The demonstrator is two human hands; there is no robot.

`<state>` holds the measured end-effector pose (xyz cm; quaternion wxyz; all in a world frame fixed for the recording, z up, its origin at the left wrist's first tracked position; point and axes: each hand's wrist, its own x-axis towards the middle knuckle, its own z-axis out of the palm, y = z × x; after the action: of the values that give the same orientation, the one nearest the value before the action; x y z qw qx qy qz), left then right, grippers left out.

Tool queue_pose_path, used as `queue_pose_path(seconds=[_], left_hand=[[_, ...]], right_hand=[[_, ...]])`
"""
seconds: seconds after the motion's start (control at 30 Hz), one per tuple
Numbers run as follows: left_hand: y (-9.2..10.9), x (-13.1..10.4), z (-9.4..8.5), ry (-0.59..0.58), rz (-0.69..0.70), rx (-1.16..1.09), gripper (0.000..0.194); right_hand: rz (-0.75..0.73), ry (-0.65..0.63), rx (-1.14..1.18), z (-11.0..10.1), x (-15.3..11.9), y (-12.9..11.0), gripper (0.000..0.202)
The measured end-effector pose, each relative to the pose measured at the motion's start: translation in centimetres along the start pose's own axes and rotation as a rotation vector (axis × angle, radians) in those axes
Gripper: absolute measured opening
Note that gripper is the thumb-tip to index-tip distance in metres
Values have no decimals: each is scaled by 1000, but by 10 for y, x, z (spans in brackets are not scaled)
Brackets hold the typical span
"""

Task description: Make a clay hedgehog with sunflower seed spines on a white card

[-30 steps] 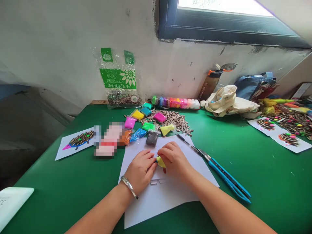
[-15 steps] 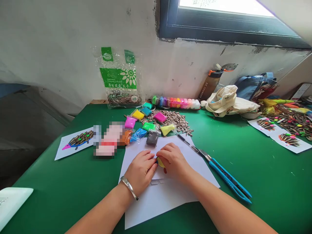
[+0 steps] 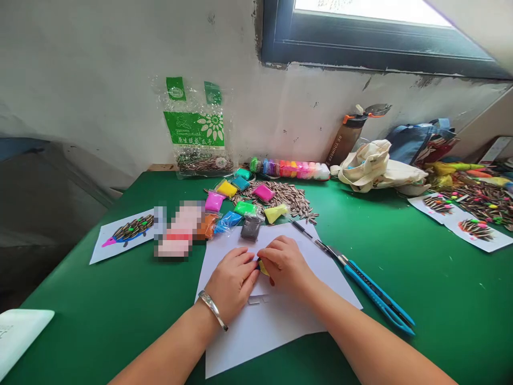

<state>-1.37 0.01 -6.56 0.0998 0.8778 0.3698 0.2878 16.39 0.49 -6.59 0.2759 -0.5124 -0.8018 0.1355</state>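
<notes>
Lower centre | left hand (image 3: 233, 278) seemingly steadies yellow piece (image 3: 263, 268) for right hand (image 3: 285, 263) | both hands' fingers bent close, grip untellable

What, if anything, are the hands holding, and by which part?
The left hand and right hand meet at a small, partly hidden yellow piece over white paper; whether either grips it, and where, cannot be told.

A dark window frame (image 3: 360, 45) cuts across the upper right of the scuffed, pale wall (image 3: 120, 80). Below it, at the back of the green bench (image 3: 128, 315), is a brown bottle (image 3: 345, 141) lettered BE YOUNGER, its lid flipped open. A cream cloth bag (image 3: 366, 168) slumps just beside it, with a blue bag (image 3: 412, 143) behind. At the left edge shows a white object (image 3: 24, 339), only partly in view
</notes>
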Motion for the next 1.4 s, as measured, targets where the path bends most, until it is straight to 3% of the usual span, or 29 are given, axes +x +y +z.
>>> queue_pose_path(seconds=[0.5,0.73,1.0,1.4], left_hand=[[1,1,-1,-14,-5,-1,23],[0,-1,0,-23,-4,7,24],[0,-1,0,-14,4,9,23],[0,0,0,-40,-23,-3,25]], right_hand=[[-91,-52,-80,4,-3,8,7],[-137,-90,-161,2,-1,11,24],[-128,-72,-135,3,-1,14,7],[-139,-108,-111,1,0,9,17]])
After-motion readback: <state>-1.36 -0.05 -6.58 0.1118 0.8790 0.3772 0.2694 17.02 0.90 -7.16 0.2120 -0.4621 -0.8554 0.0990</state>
